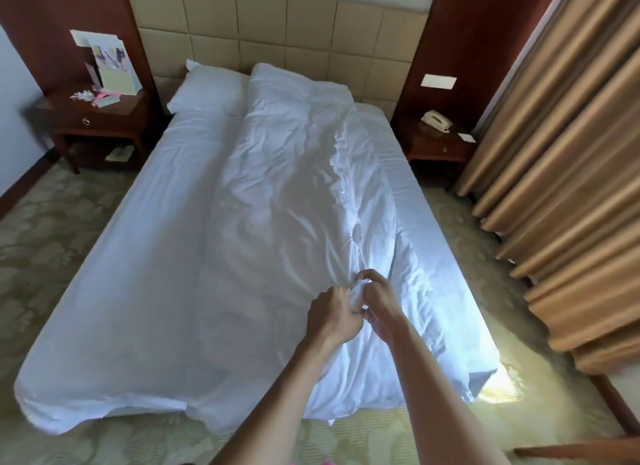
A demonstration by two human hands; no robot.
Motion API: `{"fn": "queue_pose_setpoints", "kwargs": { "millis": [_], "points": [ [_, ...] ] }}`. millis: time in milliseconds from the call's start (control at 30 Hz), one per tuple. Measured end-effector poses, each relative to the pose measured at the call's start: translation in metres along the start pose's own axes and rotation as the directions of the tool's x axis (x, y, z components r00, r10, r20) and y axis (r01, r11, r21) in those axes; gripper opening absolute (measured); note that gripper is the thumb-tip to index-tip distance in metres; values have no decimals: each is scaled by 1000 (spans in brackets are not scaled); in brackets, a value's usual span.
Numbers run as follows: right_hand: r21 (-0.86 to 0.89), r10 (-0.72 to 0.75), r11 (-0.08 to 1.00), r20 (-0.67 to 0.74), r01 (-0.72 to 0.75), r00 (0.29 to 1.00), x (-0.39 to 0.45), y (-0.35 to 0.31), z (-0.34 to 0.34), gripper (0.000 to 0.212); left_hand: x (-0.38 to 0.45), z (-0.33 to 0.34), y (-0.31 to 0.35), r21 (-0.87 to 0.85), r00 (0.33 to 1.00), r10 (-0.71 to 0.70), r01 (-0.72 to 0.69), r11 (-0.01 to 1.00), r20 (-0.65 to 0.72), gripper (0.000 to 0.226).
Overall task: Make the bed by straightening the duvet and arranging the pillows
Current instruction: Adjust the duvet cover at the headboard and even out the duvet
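Observation:
A white, wrinkled duvet (pixel 294 187) lies bunched along the middle and right of the bed (pixel 138 256), reaching up to the headboard. The left part of the white sheet is bare. One white pillow (pixel 207 92) lies flat at the head on the left, partly under the duvet's edge. Near the foot of the bed my left hand (pixel 332 317) and my right hand (pixel 379 303) are close together, both pinching a gathered bit of duvet fabric between them.
A wooden nightstand (pixel 90 118) with cards and small items stands at the left of the bed. Another nightstand (pixel 440 145) with a telephone (pixel 437 120) is at the right. Gold curtains (pixel 568 173) hang along the right side. Patterned carpet surrounds the bed.

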State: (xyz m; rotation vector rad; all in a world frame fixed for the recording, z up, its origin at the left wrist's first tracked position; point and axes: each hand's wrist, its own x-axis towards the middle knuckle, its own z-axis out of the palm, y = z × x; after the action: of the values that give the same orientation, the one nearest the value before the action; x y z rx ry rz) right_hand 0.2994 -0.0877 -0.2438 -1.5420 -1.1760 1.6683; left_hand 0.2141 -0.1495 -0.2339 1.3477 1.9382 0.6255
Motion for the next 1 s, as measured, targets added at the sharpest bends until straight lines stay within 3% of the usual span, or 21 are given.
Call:
{"fn": "queue_pose_setpoints", "kwargs": {
  "millis": [200, 267, 367, 500, 633, 733, 867, 1000],
  "points": [
    [-32, -92, 995, -69, 90, 993, 10, -20, -128, 39, 11, 71, 106, -59, 989, 142, -139, 989, 51, 32],
    [-39, -99, 995, -93, 95, 991, 21, -24, -164, 38, 28, 98, 126, -111, 988, 114, -103, 989, 102, 19],
    [-60, -50, 997, -116, 43, 992, 45, -18, -203, 35, 57, 133, 139, -137, 980, 14, 14, 990, 200, 19],
    [-64, 32, 997, -137, -41, 990, 83, -4, -235, 33, 107, 166, 150, -72, 931, -39, 70, 995, 363, 26],
    [-49, 105, 993, -107, -110, 989, 115, -5, -266, 17, 167, 189, 170, 5, 859, -27, 29, 1000, 511, 16],
    [-11, 159, 987, -84, -161, 984, 138, -11, -283, 18, 199, 198, 184, 88, 803, -50, -3, 996, 594, 20],
    [71, 294, 955, -114, -287, 949, 179, -19, -286, 28, 230, 190, 190, 133, 788, -72, -13, 991, 612, 27],
    [105, 407, 904, 93, -416, 909, 212, -29, -269, 25, 248, 169, 175, 71, 821, -88, 58, 996, 563, 33]
  ]
}}
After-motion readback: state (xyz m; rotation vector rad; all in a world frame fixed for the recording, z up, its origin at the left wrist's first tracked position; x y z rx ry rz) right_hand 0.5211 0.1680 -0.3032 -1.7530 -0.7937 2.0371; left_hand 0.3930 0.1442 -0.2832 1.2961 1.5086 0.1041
